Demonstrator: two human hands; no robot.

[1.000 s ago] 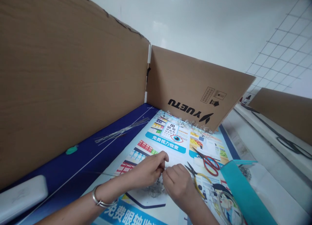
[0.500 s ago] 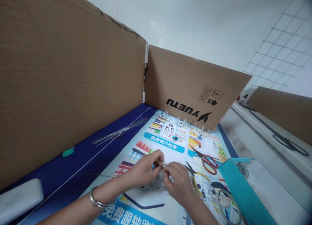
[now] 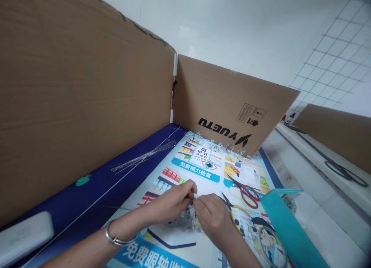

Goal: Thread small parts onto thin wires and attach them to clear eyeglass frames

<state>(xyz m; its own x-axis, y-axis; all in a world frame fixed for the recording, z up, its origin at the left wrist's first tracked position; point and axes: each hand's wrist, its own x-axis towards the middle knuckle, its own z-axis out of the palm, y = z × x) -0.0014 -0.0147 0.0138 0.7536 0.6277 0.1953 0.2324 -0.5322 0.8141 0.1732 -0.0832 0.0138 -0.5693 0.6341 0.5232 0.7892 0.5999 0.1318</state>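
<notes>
My left hand (image 3: 171,203) and my right hand (image 3: 213,215) meet above a printed poster sheet (image 3: 199,175), their fingertips pinching something thin that looks like a wire. A crumpled silvery cluster of wire (image 3: 184,219) lies under them, partly hidden by both hands. Just right of my right hand are yellow-handled scissors (image 3: 236,217), with red-handled scissors (image 3: 247,195) beyond them. A bundle of thin metal rods (image 3: 143,157) lies on the blue mat (image 3: 98,183), left of and farther from my hands.
Tall cardboard panels (image 3: 87,94) stand along the left and far sides. A teal folder (image 3: 290,229) and a wire coil (image 3: 269,241) lie at the right. A white case (image 3: 24,233) is at lower left. Beyond the sheet's right side is a white ledge (image 3: 319,156).
My fingers have shifted slightly on the wire, with both hands staying together over the cluster. The whole view has moved a little between frames.
</notes>
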